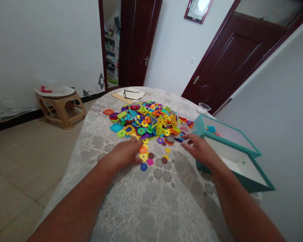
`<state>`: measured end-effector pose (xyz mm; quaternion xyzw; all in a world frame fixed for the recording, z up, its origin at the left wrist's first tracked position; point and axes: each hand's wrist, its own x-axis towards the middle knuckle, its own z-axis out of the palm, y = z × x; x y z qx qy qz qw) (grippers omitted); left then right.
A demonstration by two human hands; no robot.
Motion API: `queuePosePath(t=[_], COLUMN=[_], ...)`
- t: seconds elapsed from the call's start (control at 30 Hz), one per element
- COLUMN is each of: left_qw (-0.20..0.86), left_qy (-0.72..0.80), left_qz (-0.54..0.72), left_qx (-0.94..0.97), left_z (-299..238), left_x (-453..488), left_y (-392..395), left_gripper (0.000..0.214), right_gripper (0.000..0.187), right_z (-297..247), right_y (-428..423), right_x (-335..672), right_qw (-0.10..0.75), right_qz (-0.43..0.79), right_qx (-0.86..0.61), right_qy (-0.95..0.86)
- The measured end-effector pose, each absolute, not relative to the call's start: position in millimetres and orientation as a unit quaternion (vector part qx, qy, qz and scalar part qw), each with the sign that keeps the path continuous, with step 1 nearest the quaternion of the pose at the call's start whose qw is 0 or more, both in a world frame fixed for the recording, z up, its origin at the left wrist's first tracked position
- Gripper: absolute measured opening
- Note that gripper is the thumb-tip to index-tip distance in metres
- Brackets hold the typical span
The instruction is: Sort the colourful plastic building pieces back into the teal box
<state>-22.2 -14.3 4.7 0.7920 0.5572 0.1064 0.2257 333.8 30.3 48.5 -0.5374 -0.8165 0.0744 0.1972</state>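
Note:
A heaped pile of colourful plastic snowflake-shaped connecting pieces (151, 119) lies on the table. My left hand (126, 153) rests at the pile's near left edge, thumb apart from the fingers. Beside its fingertips are an orange piece (143, 149) and a yellow piece (143, 157). A blue piece (143, 166) and a pink piece (150, 162) lie just nearer to me. At the pile's right edge, my right hand (198, 149) hovers with its fingers apart, close to a dark blue piece (178, 138). I see nothing held in either hand.
An open teal box (229, 144) with a white inside stands right of my right hand. Black-framed glasses (132, 94) lie on paper at the table's far side, and a clear plastic cup (203, 107) is at the far right. A tan stool (63, 109) stands left.

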Motion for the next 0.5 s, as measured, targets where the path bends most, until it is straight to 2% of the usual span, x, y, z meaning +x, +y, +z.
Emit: queuePosePath(t=[0.07, 0.17, 0.3, 0.4, 0.5], left_qw=[0.224, 0.227, 0.245, 0.252, 0.246], left_qy=[0.555, 0.563, 0.55, 0.514, 0.478], left_qz=[0.12, 0.142, 0.172, 0.153, 0.121], left_qx=[0.792, 0.782, 0.78, 0.806, 0.835], left_z=[2.9, -1.2, -5.1, -2.9, 2.0], left_x=[-17.7, -8.1, 8.6, 17.3, 16.2], left_y=[-12.9, -10.8, -8.3, -9.2, -13.0], left_gripper=[0.046, 0.035, 0.027, 0.028, 0.041], right_gripper=[0.036, 0.04, 0.025, 0.014, 0.006], right_z=[24.5, -1.5, -17.5, -23.2, -24.8], right_y=[13.0, 6.2, 20.3, 29.0, 29.3], right_x=[308.3, 287.6, 284.9, 288.9, 292.8], right_qw=[0.157, 0.148, 0.141, 0.134, 0.147], right_qz=[0.142, 0.15, 0.142, 0.134, 0.14], right_qx=[-0.506, -0.5, -0.511, -0.52, -0.529], right_qy=[-0.836, -0.84, -0.836, -0.833, -0.824])
